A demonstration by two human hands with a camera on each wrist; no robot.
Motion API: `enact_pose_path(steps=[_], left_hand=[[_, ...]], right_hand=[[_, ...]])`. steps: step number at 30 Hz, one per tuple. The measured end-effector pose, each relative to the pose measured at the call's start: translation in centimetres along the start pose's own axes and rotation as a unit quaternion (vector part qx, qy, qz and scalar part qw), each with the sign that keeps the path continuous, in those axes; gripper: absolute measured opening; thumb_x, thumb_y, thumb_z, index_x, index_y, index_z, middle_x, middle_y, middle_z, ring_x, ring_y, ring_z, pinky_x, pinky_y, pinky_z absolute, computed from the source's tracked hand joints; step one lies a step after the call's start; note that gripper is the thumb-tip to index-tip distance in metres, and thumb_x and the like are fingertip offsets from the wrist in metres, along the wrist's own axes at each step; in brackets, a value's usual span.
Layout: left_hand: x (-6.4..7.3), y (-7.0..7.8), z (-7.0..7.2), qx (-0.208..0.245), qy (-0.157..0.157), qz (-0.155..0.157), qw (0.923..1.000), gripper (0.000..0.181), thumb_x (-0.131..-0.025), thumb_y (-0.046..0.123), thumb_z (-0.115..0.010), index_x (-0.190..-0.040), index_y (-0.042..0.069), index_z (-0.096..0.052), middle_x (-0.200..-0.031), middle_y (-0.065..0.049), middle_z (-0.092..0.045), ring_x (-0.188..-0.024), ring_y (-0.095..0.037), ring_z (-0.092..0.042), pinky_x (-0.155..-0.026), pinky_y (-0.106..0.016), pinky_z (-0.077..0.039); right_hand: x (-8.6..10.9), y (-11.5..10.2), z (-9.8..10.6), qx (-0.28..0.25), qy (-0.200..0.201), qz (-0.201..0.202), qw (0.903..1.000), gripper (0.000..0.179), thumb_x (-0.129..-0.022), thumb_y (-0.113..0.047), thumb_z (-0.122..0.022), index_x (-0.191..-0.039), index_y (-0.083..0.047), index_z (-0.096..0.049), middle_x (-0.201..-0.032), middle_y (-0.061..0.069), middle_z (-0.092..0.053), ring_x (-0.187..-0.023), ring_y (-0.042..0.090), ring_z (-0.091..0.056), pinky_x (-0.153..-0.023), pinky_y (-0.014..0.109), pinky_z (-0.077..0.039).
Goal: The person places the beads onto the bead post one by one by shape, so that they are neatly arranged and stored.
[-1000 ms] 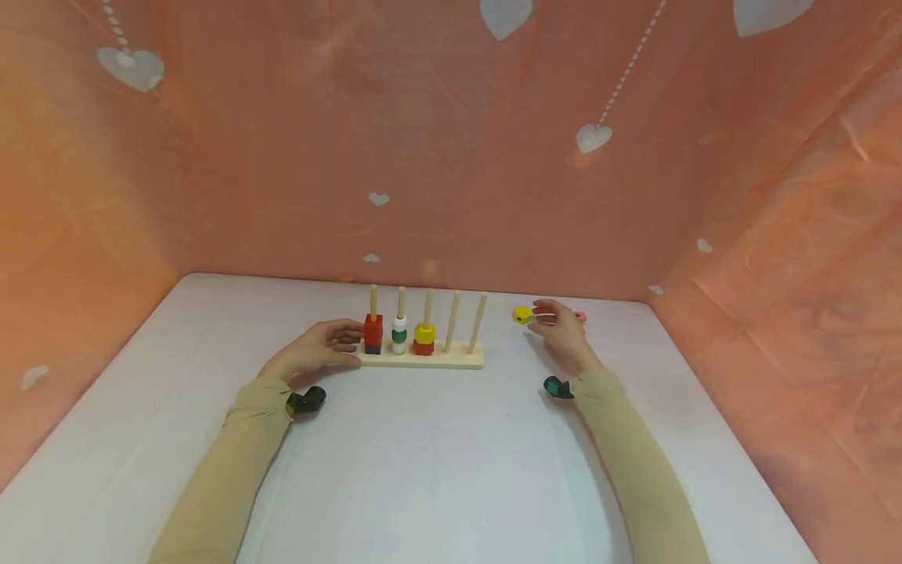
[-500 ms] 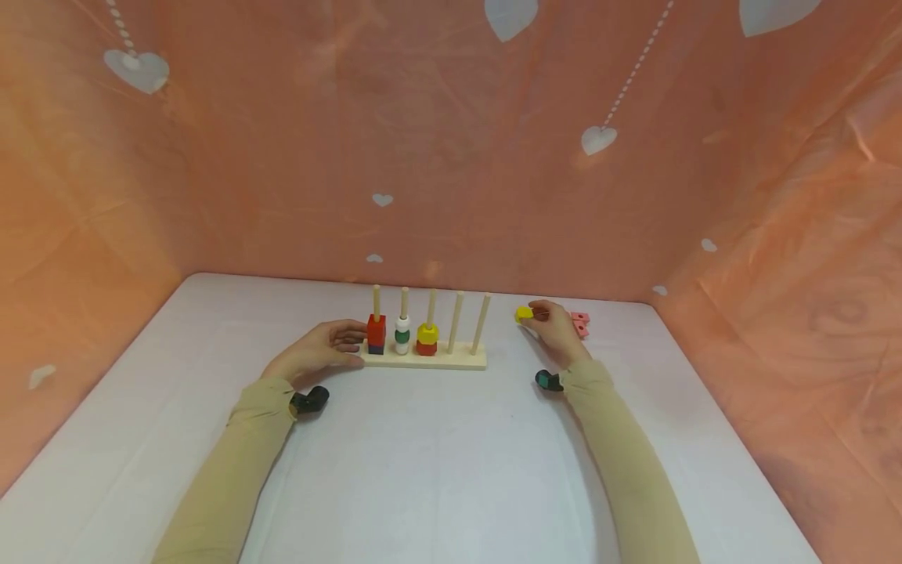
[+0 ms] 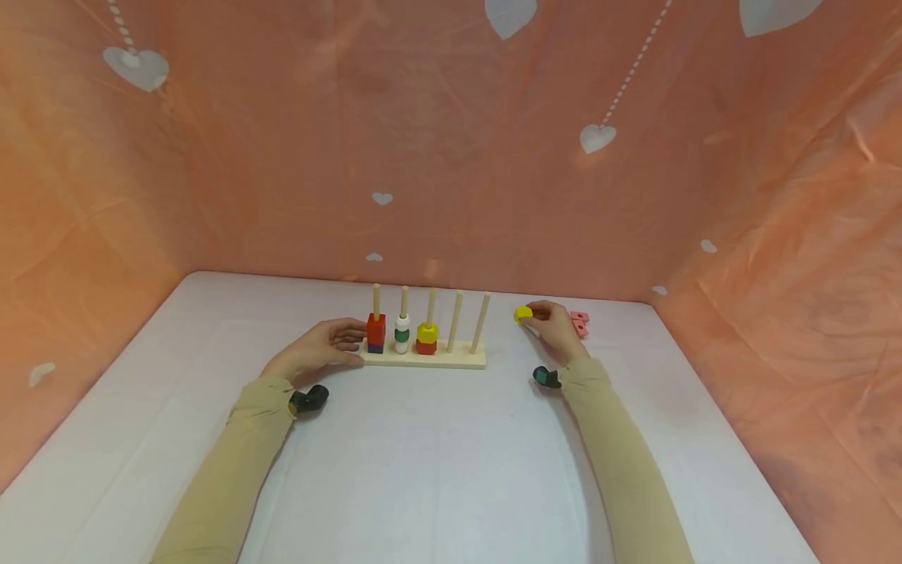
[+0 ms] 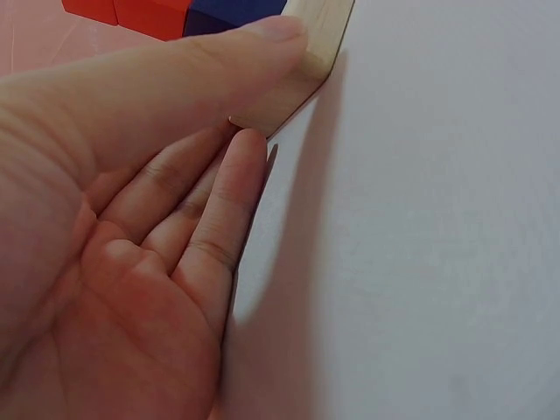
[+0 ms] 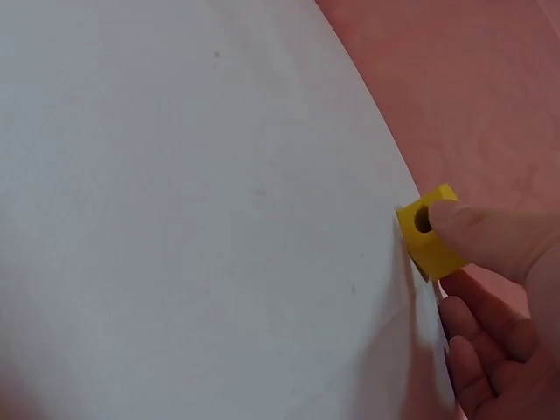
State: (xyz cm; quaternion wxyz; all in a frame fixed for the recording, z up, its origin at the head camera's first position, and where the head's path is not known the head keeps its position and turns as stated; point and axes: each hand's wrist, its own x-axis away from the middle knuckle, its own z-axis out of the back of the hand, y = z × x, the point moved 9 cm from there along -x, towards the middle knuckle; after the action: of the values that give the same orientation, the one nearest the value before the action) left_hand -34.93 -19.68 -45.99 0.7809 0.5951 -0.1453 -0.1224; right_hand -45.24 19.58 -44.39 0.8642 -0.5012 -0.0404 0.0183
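A wooden peg stand (image 3: 458, 359) with upright pegs is on the table, left of the middle. My left hand (image 3: 320, 348) rests at the stand's left end. In the left wrist view its thumb (image 4: 262, 52) lies over the end of the base (image 4: 328, 35), with the fingers straight underneath. My right hand (image 3: 557, 325) pinches a yellow hexagonal bead (image 5: 436, 258) at the far right of the table. Its thumb lies beside the bead's dark hole in the right wrist view, and the other fingers curl below.
The leftmost peg carries red blocks (image 3: 376, 327) over a dark blue one. White and green beads (image 3: 402, 335) fill the second peg, yellow and red beads (image 3: 427, 335) the third; two pegs are bare. Pink blocks (image 3: 580, 323) lie beyond the right hand, near a hanging orange cloth (image 3: 451, 157).
My right hand has moved slightly left, closed its thumb and fingers on the yellow bead and tilted it. More of the pink blocks shows. The left hand stays at the stand's end.
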Motion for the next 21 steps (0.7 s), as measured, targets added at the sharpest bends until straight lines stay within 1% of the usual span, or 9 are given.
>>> enact_pose_path(steps=[3,5,10,12,15,19,21], left_hand=[[0.01,0.0,-0.02,0.003,0.001,0.0,1.0,0.068,-0.079,0.007,-0.078,-0.138,0.003,-0.044,-0.137,-0.017,-0.048,-0.124,-0.033,-0.047,-0.104,-0.043,-0.039],[0.04,-0.03,0.0,0.001,0.002,0.002,1.0,0.068,-0.079,0.008,-0.078,-0.138,0.003,-0.043,-0.138,-0.017,-0.048,-0.124,-0.033,-0.047,-0.104,-0.044,-0.039],[0.08,-0.1,0.0,-0.004,0.004,0.006,1.0,0.069,-0.079,0.01,-0.078,-0.138,0.004,-0.043,-0.138,-0.017,-0.047,-0.124,-0.034,-0.046,-0.104,-0.045,-0.038],[0.07,-0.08,-0.02,-0.005,0.005,0.004,1.0,0.068,-0.079,0.009,-0.078,-0.138,0.003,-0.044,-0.138,-0.017,-0.048,-0.124,-0.034,-0.047,-0.104,-0.045,-0.038],[0.09,0.01,-0.09,-0.007,0.003,0.002,1.0,0.068,-0.08,0.009,-0.078,-0.138,0.003,-0.043,-0.138,-0.017,-0.047,-0.123,-0.034,-0.047,-0.104,-0.045,-0.039],[0.12,0.05,-0.1,-0.005,0.002,-0.001,1.0,0.068,-0.08,0.009,-0.077,-0.138,0.003,-0.043,-0.138,-0.017,-0.047,-0.123,-0.033,-0.047,-0.104,-0.044,-0.039],[0.11,0.03,-0.09,-0.002,0.002,-0.001,1.0,0.068,-0.08,0.008,-0.077,-0.138,0.003,-0.043,-0.138,-0.017,-0.047,-0.123,-0.033,-0.047,-0.104,-0.045,-0.039]], right_hand=[[-0.05,-0.16,-0.1,-0.016,-0.007,0.014,0.9998,0.042,-0.088,-0.012,-0.07,-0.127,-0.004,-0.055,-0.124,0.013,-0.054,-0.113,0.029,-0.048,-0.101,0.037,-0.042],[-0.05,-0.14,-0.18,-0.024,-0.011,0.014,0.9995,0.042,-0.088,-0.01,-0.07,-0.127,-0.005,-0.055,-0.125,0.012,-0.054,-0.114,0.028,-0.048,-0.102,0.038,-0.041],[0.31,0.13,-0.43,-0.05,-0.02,-0.007,0.9985,0.04,-0.088,-0.003,-0.068,-0.125,-0.009,-0.055,-0.126,0.009,-0.053,-0.116,0.027,-0.047,-0.102,0.036,-0.041],[0.45,0.1,-0.47,-0.051,-0.022,-0.008,0.9984,0.039,-0.088,-0.001,-0.067,-0.123,-0.01,-0.055,-0.125,0.009,-0.053,-0.115,0.028,-0.047,-0.102,0.036,-0.042],[0.51,0.0,-0.29,-0.033,-0.016,0.003,0.9993,0.039,-0.087,-0.001,-0.068,-0.122,-0.01,-0.054,-0.124,0.009,-0.053,-0.114,0.028,-0.048,-0.101,0.037,-0.043],[0.42,-0.22,-0.1,-0.017,-0.007,0.026,0.9995,0.045,-0.086,0.0,-0.069,-0.126,-0.009,-0.05,-0.123,0.013,-0.053,-0.113,0.03,-0.049,-0.1,0.039,-0.043],[0.42,-0.3,-0.12,-0.014,-0.008,0.031,0.9994,0.045,-0.086,0.001,-0.067,-0.127,-0.008,-0.051,-0.123,0.014,-0.052,-0.113,0.03,-0.05,-0.101,0.04,-0.043]])
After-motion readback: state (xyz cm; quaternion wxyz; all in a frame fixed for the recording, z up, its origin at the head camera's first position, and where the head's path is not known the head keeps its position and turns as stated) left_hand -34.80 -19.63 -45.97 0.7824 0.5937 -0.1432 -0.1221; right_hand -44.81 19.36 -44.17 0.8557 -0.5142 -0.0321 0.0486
